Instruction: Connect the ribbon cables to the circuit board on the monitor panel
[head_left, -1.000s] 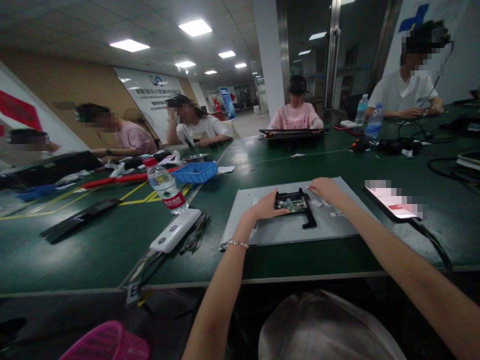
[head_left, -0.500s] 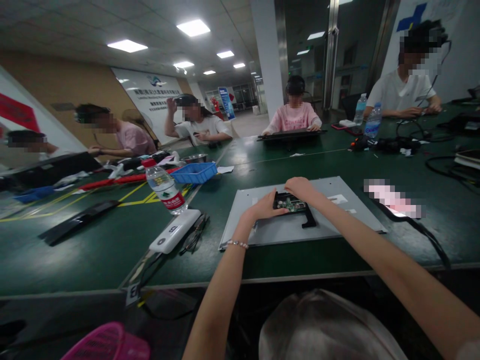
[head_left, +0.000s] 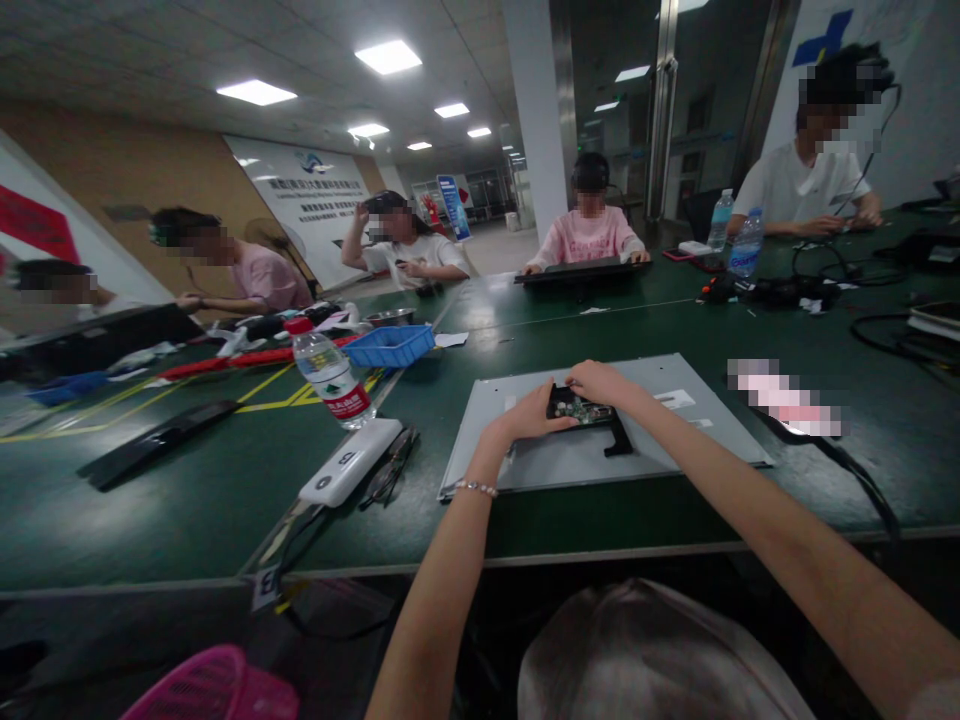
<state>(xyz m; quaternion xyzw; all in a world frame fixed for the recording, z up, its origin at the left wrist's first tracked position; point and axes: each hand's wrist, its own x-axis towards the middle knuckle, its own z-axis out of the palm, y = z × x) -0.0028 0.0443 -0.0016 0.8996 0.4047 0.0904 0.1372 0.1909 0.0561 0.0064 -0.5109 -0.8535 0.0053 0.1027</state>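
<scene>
We take the grey panel (head_left: 555, 465), flat on the table (head_left: 562, 525), as reference. The black bracket (head_left: 618, 437) and its green circuit board (head_left: 576, 408) lie at the panel's middle. Our left hand (head_left: 526, 412) holds the bracket from the panel's left side, position unchanged. Our right hand (head_left: 602, 385), one second ago further right over the panel, is now at its far middle, fingers bent and narrow; we cannot tell whether they grip anything. This shift exposes a white label (head_left: 677, 399) on the panel's right part.
</scene>
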